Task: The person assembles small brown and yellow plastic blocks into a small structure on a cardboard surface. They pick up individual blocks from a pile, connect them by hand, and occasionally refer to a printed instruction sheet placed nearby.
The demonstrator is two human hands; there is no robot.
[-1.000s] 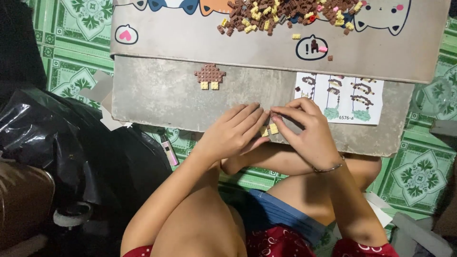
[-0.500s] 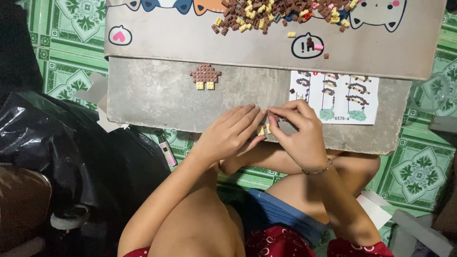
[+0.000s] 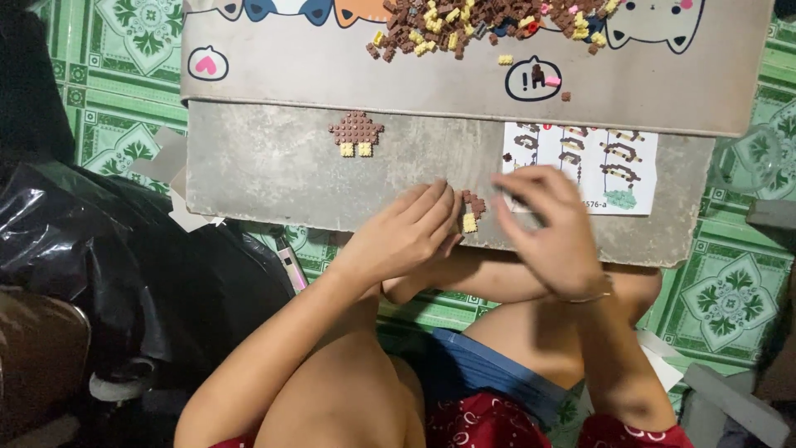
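My left hand (image 3: 412, 230) rests on the grey stone slab (image 3: 274, 170) and pinches a small brown and yellow brick piece (image 3: 471, 212) at its fingertips. Just right of that piece my right hand (image 3: 549, 224) hovers, blurred, with fingers spread and nothing in them; it partly covers a white instruction sheet (image 3: 609, 162). A finished small brown build with two yellow feet (image 3: 356, 133) lies on the slab farther up and to the left.
A pile of several loose brown, yellow and pink bricks (image 3: 489, 21) lies on a grey mat with cartoon cats (image 3: 290, 62) beyond the slab. Black plastic bags (image 3: 108, 265) sit at my left. Green patterned floor tiles (image 3: 725, 303) surround the slab.
My right hand has let go of the small piece and pulled away to the right, fingers opening. The left hand still holds the piece against the slab.
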